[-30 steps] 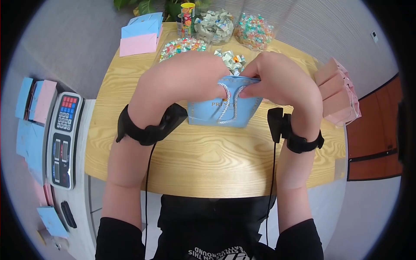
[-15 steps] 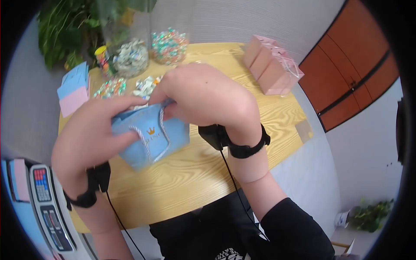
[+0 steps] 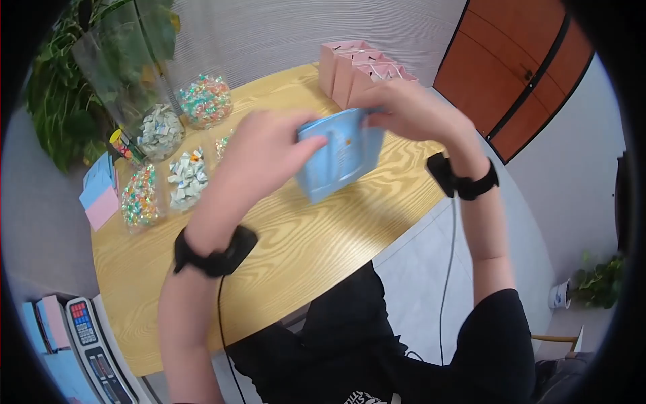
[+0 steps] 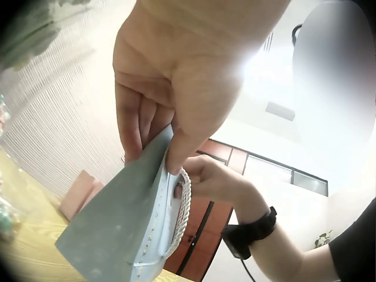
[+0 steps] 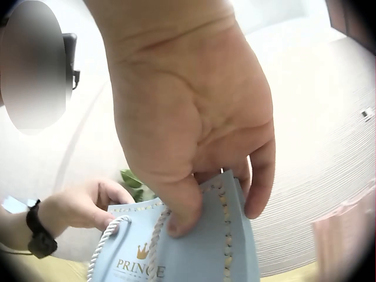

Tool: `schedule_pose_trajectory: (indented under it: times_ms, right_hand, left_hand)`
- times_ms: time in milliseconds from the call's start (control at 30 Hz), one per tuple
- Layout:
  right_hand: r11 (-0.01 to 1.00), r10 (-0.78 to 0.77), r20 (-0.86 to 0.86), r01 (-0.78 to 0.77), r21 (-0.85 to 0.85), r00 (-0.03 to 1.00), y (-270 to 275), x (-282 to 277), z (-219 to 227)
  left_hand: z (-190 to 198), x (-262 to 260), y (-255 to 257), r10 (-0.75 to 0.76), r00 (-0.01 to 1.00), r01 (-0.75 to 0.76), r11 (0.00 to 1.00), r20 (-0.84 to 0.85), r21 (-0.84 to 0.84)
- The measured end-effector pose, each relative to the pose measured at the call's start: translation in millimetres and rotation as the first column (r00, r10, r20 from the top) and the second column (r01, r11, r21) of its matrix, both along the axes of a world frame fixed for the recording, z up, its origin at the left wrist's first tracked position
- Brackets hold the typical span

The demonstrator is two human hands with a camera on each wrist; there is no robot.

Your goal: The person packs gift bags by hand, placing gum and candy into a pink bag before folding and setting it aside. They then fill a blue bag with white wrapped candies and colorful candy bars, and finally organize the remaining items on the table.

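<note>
A light blue paper bag with white rope handles is held upright above the table between both hands. The left hand pinches one top corner, thumb on the near face and fingers behind; the left wrist view shows this hand gripping the bag's edge. The right hand pinches the opposite top corner. In the right wrist view the right hand has its thumb on the face of the bag, beside a rope handle, with other fingers behind. The bag's inside is hidden.
Pink bags stand at the table's far right edge. Wrapped candies, white-wrapped pieces and clear jars lie at the left and back. Folded blue and pink bags sit at the left edge, a scale beyond.
Both hands have carried the blue bag rightward over the table, toward the pink bags. The head view has turned to the right. Both hands kept their hold on the bag's top corners.
</note>
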State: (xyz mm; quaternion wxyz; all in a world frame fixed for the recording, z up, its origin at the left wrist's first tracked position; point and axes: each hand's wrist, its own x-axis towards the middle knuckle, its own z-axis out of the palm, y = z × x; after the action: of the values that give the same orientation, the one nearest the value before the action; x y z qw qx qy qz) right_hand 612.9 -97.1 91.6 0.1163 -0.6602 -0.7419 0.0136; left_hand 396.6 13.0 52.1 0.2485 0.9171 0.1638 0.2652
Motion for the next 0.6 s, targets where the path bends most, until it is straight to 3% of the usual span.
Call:
schedule_pose_trajectory:
  times_ms: [67,100,133,200,267,300,367,433,500,533,600]
  right_hand:
    - [0.998,-0.044,0.009,0.044,0.035,0.999,-8,46,-7]
    - [0.993,-0.097,0.018,0.095,0.072,0.995,-10,64,-8]
    - [0.994,-0.093,0.025,0.091,0.065,0.995,-14,76,-5]
    - [0.962,-0.255,0.051,0.248,0.114,0.966,-22,97,-2]
    - [0.956,-0.273,0.124,0.255,0.142,0.954,-22,124,-8]
    - [0.949,-0.302,0.148,0.283,0.136,0.942,-19,136,-11]
    - [0.920,-0.393,0.168,0.385,0.078,0.904,-16,147,-21]
    - [0.916,-0.398,0.102,0.389,0.094,0.912,-14,160,-49]
    - [0.924,-0.357,-0.014,0.355,0.142,0.934,-10,169,-74]
    - [0.926,-0.353,-0.018,0.352,0.139,0.936,-11,165,-74]
    - [0.902,-0.401,0.062,0.382,0.202,0.914,-13,150,-71]
  left_hand:
    - [-8,51,1,-0.046,0.992,0.031,0.992,0.119,0.119]
    - [-5,73,-1,-0.025,0.995,0.013,0.992,0.099,0.125]
    - [-3,95,-3,-0.007,0.997,-0.003,0.992,0.079,0.128]
    - [-7,134,2,-0.030,0.989,0.012,0.993,0.146,0.121]
    - [-18,165,2,-0.072,0.980,0.049,0.991,0.187,0.123]
    - [-24,178,3,-0.022,0.982,0.016,0.999,0.187,0.032]
    - [-40,193,0,0.023,0.986,-0.013,0.998,0.167,-0.061]
    - [-57,200,-2,0.153,0.986,-0.159,0.982,0.069,0.106]
    - [-65,199,-7,0.181,0.978,-0.197,0.962,0.101,0.187]
    - [-69,198,-8,0.211,0.967,-0.242,0.935,0.141,0.260]
    - [-70,198,-6,0.199,0.972,-0.224,0.947,0.128,0.232]
